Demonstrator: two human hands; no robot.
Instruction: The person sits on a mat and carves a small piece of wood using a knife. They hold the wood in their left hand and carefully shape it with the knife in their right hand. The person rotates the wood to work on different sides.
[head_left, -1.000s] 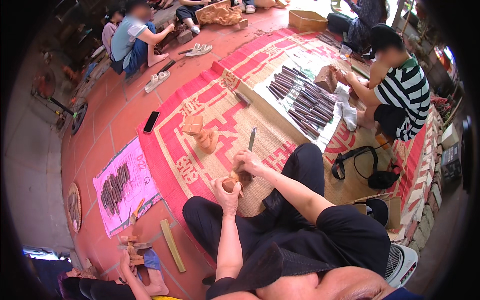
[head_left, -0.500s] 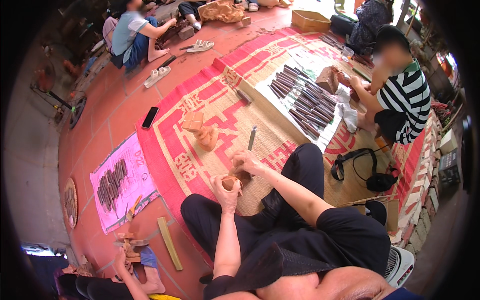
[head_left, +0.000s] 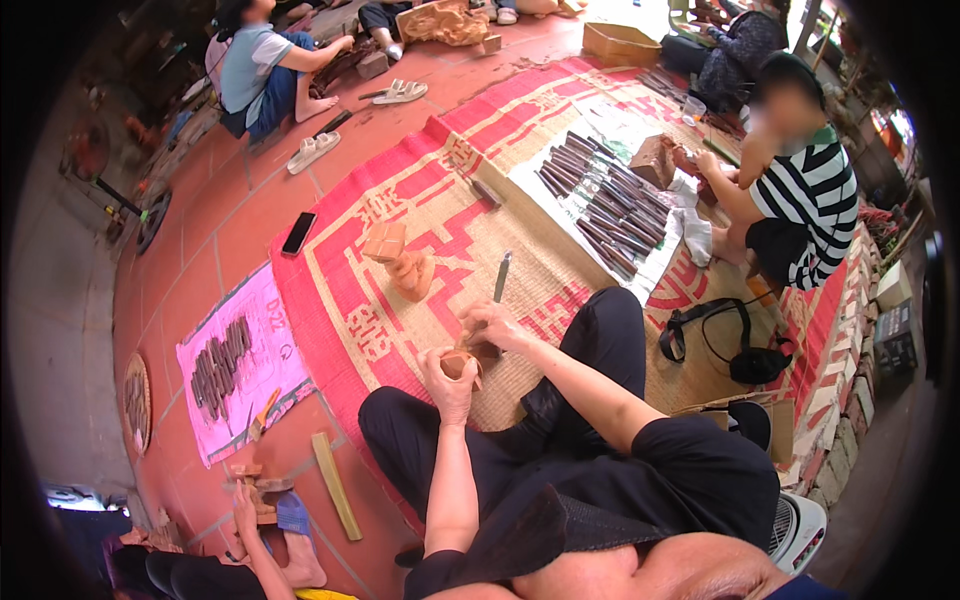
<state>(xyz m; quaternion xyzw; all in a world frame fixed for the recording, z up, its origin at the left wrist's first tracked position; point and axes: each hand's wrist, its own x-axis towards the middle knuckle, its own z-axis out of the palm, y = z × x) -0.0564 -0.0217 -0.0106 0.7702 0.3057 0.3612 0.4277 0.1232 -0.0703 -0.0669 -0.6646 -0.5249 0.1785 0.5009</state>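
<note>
My left hand [head_left: 448, 388] is closed around a small brown block of carved wood [head_left: 459, 366], held low in front of my crossed legs. Just to its right, my right hand [head_left: 490, 326] grips a slim grey carving tool [head_left: 502, 278], one end of which sticks up beyond my fingers. The tool's other end is hidden by my hand and the wood. Beyond my hands, a carved wooden figure with a squared top [head_left: 409, 272] stands on the red and straw-coloured mat [head_left: 520, 225].
Many dark-handled tools [head_left: 625, 205] lie on a white cloth, near a person in stripes [head_left: 815, 190]. More tools [head_left: 220, 370] rest on a pink sheet at left. A phone [head_left: 298, 234], a wooden strip [head_left: 336, 487] and a black strapped pouch [head_left: 755, 362] are around me.
My hands keep nearly the same pose on the wood and tool. At lower left, another person's hand has shifted slightly upward. The whole view has moved a little.
</note>
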